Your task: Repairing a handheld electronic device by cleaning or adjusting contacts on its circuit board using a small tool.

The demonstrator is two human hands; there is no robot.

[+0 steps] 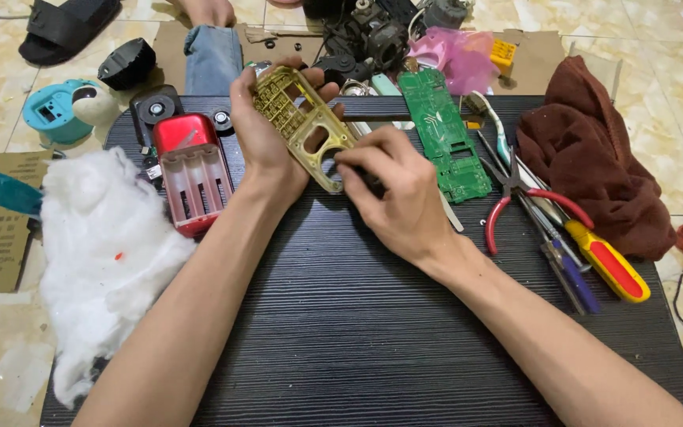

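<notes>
From the head camera, a dark ribbed board (341, 316) lies on a pale marble-patterned floor and is crowded at its far end. On the left sits a fluffy heap of white cotton wadding (108, 253), and beside it a glossy red plastic casing (193, 172) with three long slots. To the right a flat green circuit board (444, 134) lies face up, close to red-handled pliers (515, 198), a screwdriver with a yellow and red handle (606, 261) and a blue-handled tool (575, 281). A rumpled brown cloth (594, 158) covers the right edge. Behind the board are crinkled pink plastic (456, 51), dark machine parts, a teal round object (61, 111) and a black sandal (69, 28).

Above the board's far middle, a gold-coloured keypad frame (306, 130), thin and perforated with rows of small square openings and larger oval holes, is held tilted. The left hand (266, 138) wraps it from behind, fingers curled over the upper edge. The right hand (393, 194) is bunched at the frame's lower end, fingertips pinching there; what they pinch is hidden.
</notes>
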